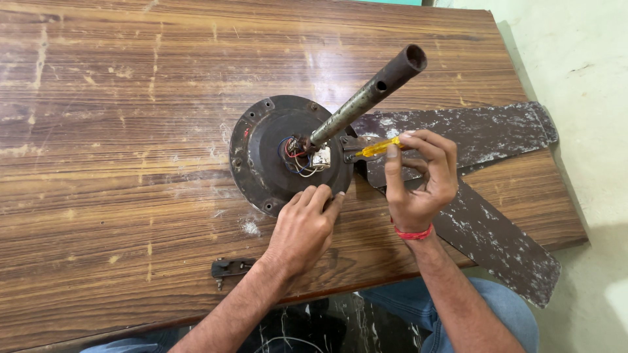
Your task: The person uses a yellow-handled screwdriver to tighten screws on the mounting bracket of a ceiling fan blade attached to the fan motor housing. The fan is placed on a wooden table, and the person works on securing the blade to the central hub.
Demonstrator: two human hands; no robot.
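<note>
A dark round ceiling fan motor (265, 153) lies on the wooden table (111, 131), with a rusty downrod (373, 91) rising from its middle and coloured wires (297, 157) at the hub. My left hand (302, 229) rests on the motor's near rim, fingers pressing its edge. My right hand (422, 176) holds a small yellow screwdriver (376, 148), its tip at the metal bracket (350, 147) where a blade joins the motor. Two dark, paint-flecked blades (458, 134) (504, 245) stretch out to the right.
A loose dark metal bracket (229, 267) lies near the table's front edge, left of my left forearm. The blades overhang the table's right edge above a pale floor (589, 163). My jeans-clad knees (484, 314) show below the table.
</note>
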